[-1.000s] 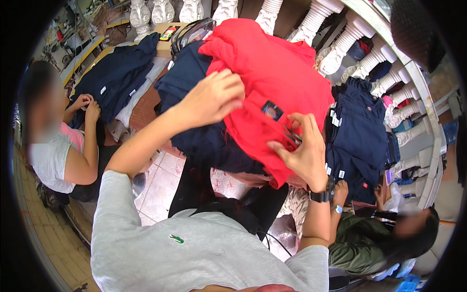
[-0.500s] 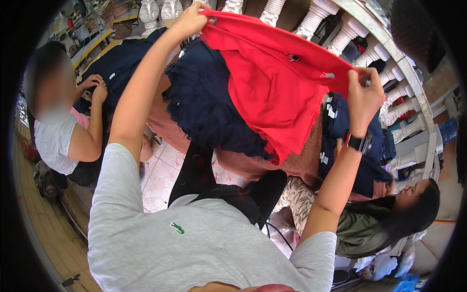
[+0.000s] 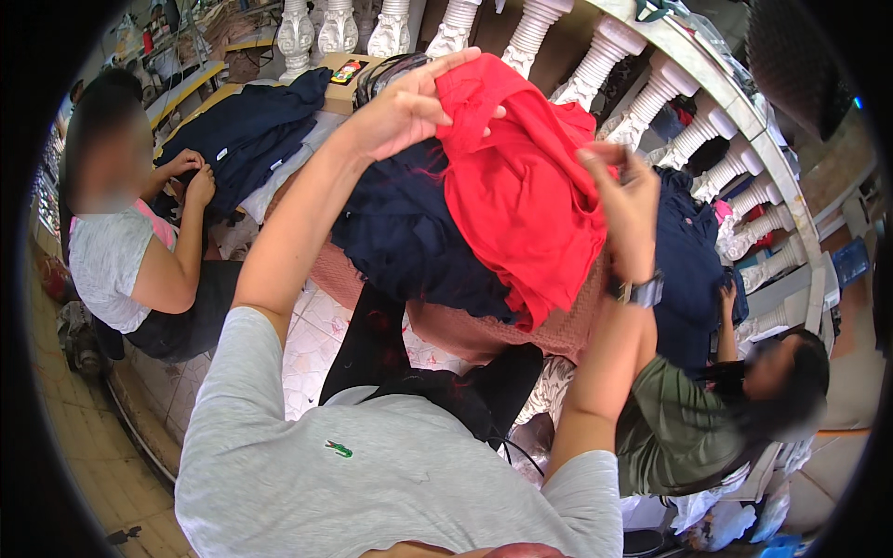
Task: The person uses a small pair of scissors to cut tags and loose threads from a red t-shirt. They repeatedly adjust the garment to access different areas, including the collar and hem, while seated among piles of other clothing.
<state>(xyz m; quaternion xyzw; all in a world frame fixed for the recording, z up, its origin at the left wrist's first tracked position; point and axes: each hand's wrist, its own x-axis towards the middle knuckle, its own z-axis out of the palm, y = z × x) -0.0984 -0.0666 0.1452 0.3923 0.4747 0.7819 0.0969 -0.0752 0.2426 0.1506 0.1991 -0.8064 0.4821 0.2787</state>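
Observation:
A red garment (image 3: 526, 177) is bunched up in front of me, its lower part draped over a pile of dark navy garments (image 3: 409, 232). My left hand (image 3: 405, 112) grips its upper left end. Cloth lies between the thumb and fingers, one finger stretches along the top, and a fingertip shows past the fabric. At the garment's right edge is my right hand (image 3: 628, 209), with fingers bent and smeared by motion. Whether it still pinches the cloth does not show. The pile rests on a brown textured cloth (image 3: 456, 330).
To the left, a person in a grey top (image 3: 112, 270) handles navy cloth (image 3: 246, 130). At right, another in a green top (image 3: 684, 432) reaches toward more navy garments (image 3: 684, 270). White balusters (image 3: 600, 60) stand behind the pile, near a cardboard box (image 3: 344, 88).
The red garment was stretched wide between both hands; now it is gathered and folded over. My left hand came down and right, my right hand moved left and inward.

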